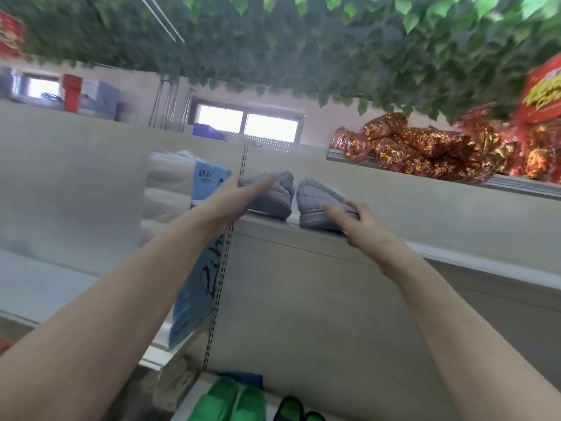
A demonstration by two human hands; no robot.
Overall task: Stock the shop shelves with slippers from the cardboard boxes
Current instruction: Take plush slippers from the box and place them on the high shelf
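Forearms are seen reaching up from the lower corners of the frame toward mid-frame. At bottom centre, a pair of green slippers (227, 402) is set on a low shelf, with dark slippers (291, 410) with green lining just beside them to the right, partly cut off by the frame edge. Left of centre, a blue pack (197, 287) with dark lettering is stood beside the slotted upright (223, 268).

At mid-frame, the left hand (230, 205) is laid with fingers straight and close together against the left grey slipper (273, 196). The right hand (361, 229) is placed on the right grey slipper (318, 208), thumb and fingers curled round its near end. Both grey slippers are set side by side, a narrow gap between them, on the front edge of the pale shelf (455, 256), just right of the upright.

White wrapped packs (170, 180) are stacked left of the slippers. Red-gold foil packs (425, 150) are piled on a higher shelf at upper right. A bright window (246, 121) is seen behind at upper centre. Green leaves (303, 41) are hung across the top of the frame; much is blurred.
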